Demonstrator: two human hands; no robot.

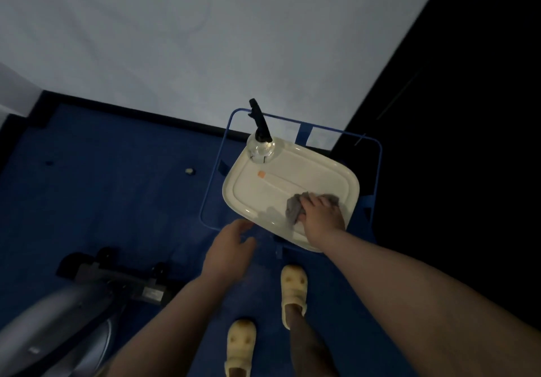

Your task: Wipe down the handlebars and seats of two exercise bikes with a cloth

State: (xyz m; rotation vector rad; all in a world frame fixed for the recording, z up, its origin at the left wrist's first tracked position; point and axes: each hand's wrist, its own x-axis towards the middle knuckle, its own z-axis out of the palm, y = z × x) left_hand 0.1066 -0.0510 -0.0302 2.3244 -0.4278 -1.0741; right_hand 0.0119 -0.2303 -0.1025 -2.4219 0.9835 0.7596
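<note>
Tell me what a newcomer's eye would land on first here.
The cream tray on a blue stand at centre right, bright against the dark blue floor. On it, the right hand presses on a grey cloth; a clear spray bottle stands at its far corner. The left hand hovers open beside it.

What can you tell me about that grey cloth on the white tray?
The cloth is a small grey rag, soft and crumpled rather than folded. It lies on the near right part of the cream-white tray, which sits on a blue wire-frame stand. The person's right hand rests on top of it, fingers closing over the bunched fabric, so much of it is hidden. Its left end sticks out past the fingers. Whether it is damp cannot be told.
</note>
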